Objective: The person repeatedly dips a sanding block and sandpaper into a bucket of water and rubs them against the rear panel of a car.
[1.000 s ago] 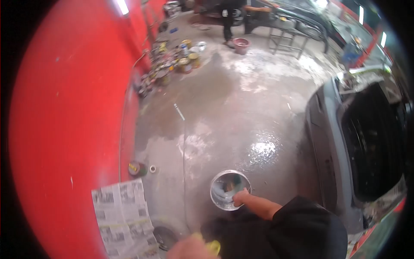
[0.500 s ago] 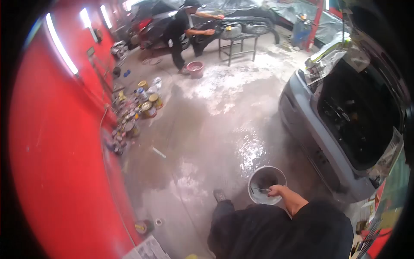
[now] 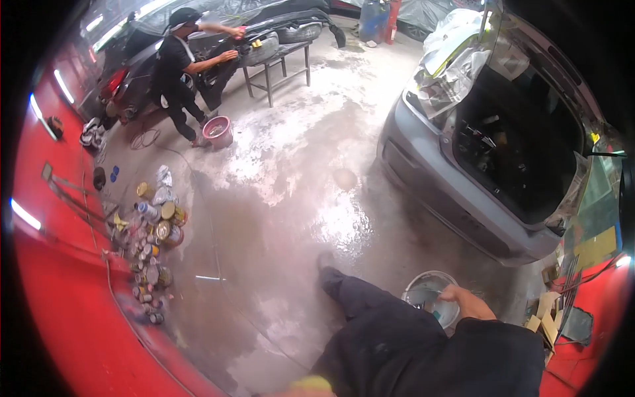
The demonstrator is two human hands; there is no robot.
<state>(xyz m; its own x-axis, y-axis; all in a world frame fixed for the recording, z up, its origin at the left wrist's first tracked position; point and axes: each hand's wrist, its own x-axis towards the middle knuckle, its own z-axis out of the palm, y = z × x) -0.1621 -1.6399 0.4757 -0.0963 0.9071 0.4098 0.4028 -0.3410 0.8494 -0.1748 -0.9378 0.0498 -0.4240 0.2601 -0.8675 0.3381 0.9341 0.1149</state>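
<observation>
Here the right hand [image 3: 471, 303] grips the upright, open-topped bucket [image 3: 430, 306].

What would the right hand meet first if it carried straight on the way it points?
The right hand rests on the rim of the bucket and points into it, so it would probably meet the inside of the bucket first. Depth is hard to judge here.

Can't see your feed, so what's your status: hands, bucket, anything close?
Right hand grips the bucket rim. Left hand barely in frame, state unclear. Grey car close ahead of the bucket; wet floor underfoot.
</observation>
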